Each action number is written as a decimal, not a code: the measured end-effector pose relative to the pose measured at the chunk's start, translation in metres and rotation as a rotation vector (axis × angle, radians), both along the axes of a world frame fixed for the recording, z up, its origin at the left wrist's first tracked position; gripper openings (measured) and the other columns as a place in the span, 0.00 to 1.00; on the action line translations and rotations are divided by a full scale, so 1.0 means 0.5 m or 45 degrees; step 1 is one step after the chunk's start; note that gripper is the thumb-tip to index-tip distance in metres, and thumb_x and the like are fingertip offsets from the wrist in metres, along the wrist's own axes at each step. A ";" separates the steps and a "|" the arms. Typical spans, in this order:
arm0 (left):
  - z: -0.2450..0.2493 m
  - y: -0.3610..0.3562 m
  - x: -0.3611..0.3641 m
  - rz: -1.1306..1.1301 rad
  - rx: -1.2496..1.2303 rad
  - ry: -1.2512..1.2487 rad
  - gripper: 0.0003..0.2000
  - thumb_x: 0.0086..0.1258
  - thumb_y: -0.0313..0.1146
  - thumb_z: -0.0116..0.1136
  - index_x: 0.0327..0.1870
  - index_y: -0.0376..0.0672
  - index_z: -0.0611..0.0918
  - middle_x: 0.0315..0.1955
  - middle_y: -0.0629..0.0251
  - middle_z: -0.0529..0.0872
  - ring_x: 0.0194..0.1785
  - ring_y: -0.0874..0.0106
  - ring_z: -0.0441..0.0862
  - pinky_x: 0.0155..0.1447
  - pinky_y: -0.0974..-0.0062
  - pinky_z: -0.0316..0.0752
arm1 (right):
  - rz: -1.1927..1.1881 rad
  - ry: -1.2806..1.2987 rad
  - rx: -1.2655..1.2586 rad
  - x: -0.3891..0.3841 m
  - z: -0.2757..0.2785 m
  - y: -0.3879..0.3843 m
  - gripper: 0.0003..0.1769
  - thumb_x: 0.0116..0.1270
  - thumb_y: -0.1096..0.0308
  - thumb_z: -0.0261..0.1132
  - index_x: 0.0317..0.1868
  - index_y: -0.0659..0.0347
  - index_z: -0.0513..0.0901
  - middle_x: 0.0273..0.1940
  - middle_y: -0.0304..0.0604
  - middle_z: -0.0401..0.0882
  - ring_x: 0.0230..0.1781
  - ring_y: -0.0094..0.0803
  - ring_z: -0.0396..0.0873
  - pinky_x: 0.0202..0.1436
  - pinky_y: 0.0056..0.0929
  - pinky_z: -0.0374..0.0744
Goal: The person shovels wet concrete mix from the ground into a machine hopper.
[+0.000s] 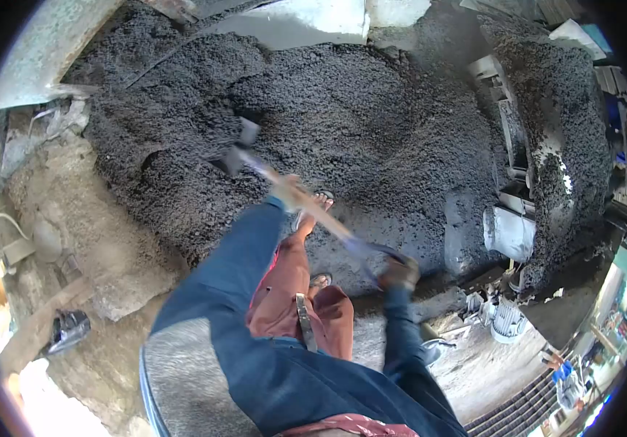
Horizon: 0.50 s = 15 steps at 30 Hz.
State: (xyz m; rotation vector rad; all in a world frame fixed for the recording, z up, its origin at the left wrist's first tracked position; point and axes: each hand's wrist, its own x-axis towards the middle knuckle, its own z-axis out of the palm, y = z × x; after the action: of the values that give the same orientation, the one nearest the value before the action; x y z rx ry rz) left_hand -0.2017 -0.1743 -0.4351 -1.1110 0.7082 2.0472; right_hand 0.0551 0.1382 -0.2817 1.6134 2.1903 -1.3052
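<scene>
A shovel (332, 222) slants across the middle of the view, its wooden shaft blurred by motion. My left hand (286, 191) is wrapped round the shaft partway down, closer to the blade. At the upper end, my right hand (399, 273) grips the handle. The grey shovel blade (232, 160) is over a wide heap of dark, damp, crumbly material (328, 95), and some of that material shows blurred at the blade. My sandalled feet (317, 205) are at the heap's near edge, one ahead of the other.
A long trough-like machine (514, 138) with dark material beside it stands at right, a motor (508, 320) below it. Pale caked ground (66, 197) lies left, beneath a sloping metal panel (58, 44). A black object (69, 329) sits lower left. Another person (568, 382) is far lower right.
</scene>
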 end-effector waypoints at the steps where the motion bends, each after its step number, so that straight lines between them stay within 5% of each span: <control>1: 0.004 -0.090 -0.076 0.043 -0.166 -0.248 0.10 0.71 0.42 0.55 0.39 0.46 0.74 0.26 0.57 0.76 0.29 0.60 0.77 0.41 0.50 0.79 | -0.008 -0.076 -0.067 -0.047 -0.074 -0.094 0.19 0.60 0.62 0.70 0.48 0.62 0.80 0.34 0.45 0.84 0.27 0.34 0.81 0.29 0.32 0.79; 3: 0.020 -0.120 -0.071 0.088 -0.578 -0.407 0.09 0.70 0.42 0.55 0.35 0.49 0.73 0.22 0.64 0.71 0.22 0.61 0.72 0.36 0.51 0.79 | -0.186 -0.110 -0.256 -0.041 -0.090 -0.178 0.19 0.60 0.62 0.69 0.49 0.63 0.80 0.36 0.45 0.85 0.28 0.34 0.81 0.31 0.32 0.80; 5: 0.038 -0.127 0.000 0.116 -0.526 -0.423 0.10 0.70 0.42 0.56 0.32 0.50 0.73 0.20 0.66 0.70 0.22 0.61 0.72 0.34 0.52 0.77 | -0.372 -0.109 -0.448 0.017 -0.056 -0.196 0.18 0.62 0.64 0.67 0.50 0.62 0.80 0.37 0.45 0.86 0.29 0.32 0.82 0.34 0.32 0.80; 10: 0.111 -0.112 0.183 -0.027 -0.524 -0.422 0.11 0.72 0.42 0.55 0.31 0.49 0.72 0.17 0.67 0.69 0.20 0.64 0.70 0.31 0.54 0.74 | 0.265 -0.119 -0.105 0.294 -0.016 -0.170 0.14 0.66 0.67 0.61 0.50 0.63 0.81 0.32 0.47 0.84 0.30 0.35 0.83 0.38 0.35 0.82; 11: 0.125 -0.099 0.219 -0.054 -0.447 -0.393 0.12 0.72 0.43 0.55 0.31 0.48 0.72 0.17 0.67 0.70 0.20 0.63 0.70 0.31 0.53 0.74 | 0.749 -0.199 0.261 0.442 -0.116 -0.174 0.09 0.66 0.70 0.59 0.44 0.62 0.83 0.28 0.44 0.82 0.29 0.36 0.83 0.36 0.39 0.82; 13: 0.184 -0.048 0.274 -0.218 -0.513 -0.421 0.15 0.72 0.49 0.54 0.31 0.48 0.74 0.20 0.64 0.71 0.26 0.60 0.73 0.33 0.55 0.74 | 0.463 -0.110 0.166 0.534 -0.068 -0.177 0.07 0.65 0.71 0.59 0.41 0.62 0.83 0.28 0.44 0.82 0.29 0.36 0.82 0.34 0.38 0.81; 15: 0.224 0.007 0.332 -0.244 -0.569 -0.299 0.11 0.72 0.46 0.53 0.37 0.48 0.74 0.23 0.61 0.74 0.27 0.59 0.75 0.33 0.54 0.75 | 0.099 0.008 0.028 0.619 -0.037 -0.189 0.06 0.65 0.73 0.59 0.38 0.62 0.83 0.28 0.43 0.82 0.28 0.35 0.81 0.31 0.37 0.80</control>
State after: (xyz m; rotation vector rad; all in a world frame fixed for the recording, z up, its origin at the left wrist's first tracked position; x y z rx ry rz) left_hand -0.0355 -0.1706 -0.3232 -1.4402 1.1359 1.6031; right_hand 0.3648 0.0438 -0.3003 1.5172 2.2548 -1.2706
